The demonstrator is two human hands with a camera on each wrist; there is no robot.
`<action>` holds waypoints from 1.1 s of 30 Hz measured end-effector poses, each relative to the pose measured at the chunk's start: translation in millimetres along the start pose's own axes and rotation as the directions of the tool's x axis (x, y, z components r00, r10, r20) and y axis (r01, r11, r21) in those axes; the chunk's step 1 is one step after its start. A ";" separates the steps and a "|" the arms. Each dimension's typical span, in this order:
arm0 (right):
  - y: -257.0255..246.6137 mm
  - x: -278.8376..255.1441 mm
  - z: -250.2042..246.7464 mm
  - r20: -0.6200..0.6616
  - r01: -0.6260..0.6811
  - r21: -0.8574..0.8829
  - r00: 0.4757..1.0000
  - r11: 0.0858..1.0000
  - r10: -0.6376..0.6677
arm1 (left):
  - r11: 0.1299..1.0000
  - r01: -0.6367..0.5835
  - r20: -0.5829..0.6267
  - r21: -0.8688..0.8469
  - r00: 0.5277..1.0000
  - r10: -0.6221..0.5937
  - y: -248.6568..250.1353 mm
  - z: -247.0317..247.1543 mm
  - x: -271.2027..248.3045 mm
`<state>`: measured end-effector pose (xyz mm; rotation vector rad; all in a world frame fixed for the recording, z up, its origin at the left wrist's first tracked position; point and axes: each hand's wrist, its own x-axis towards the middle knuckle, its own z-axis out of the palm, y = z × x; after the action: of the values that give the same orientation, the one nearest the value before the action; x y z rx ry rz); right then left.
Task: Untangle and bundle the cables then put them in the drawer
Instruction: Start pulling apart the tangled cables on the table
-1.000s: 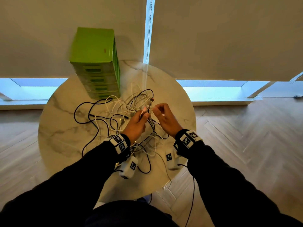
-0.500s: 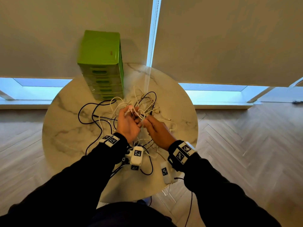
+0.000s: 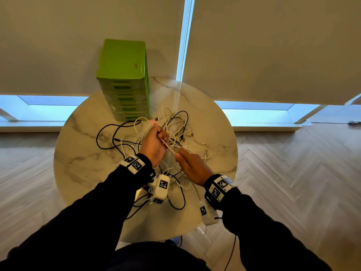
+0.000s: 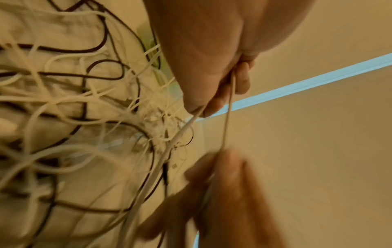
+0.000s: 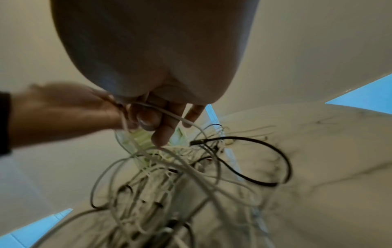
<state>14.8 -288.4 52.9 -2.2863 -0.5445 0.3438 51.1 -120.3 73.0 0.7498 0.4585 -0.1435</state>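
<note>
Head view: left hand (image 3: 154,145) and right hand (image 3: 192,167) each pinch one thin white cable (image 3: 169,148) above the tangled pile (image 3: 175,130) mid-surface; light, limp, best held near its plug.

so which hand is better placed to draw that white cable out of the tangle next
Probably the right hand: it pinches the white cable on the near side, away from the tangle, with room to draw back. The left hand grips it beside the pile, suited to anchoring.
</note>
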 end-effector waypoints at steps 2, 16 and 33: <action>15.9 -5.5 1.5 -0.026 -0.015 -0.061 1.000 0.998 0.013 | 0.996 -0.049 0.029 -0.077 0.998 0.051 24.2 7.3 -0.3; -10.2 44.5 -19.7 -0.155 -0.147 -0.075 0.979 0.986 0.134 | 0.539 -0.056 0.055 0.841 0.998 0.017 9.3 -11.0 -14.0; 27.5 10.0 8.7 0.099 -0.083 -0.099 0.991 0.992 0.093 | 0.978 -0.166 -0.045 -0.126 0.986 0.162 51.0 1.7 6.1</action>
<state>27.7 -295.6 26.2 -2.3993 -0.5226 0.4913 71.7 -84.2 103.2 0.6604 0.4321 0.0534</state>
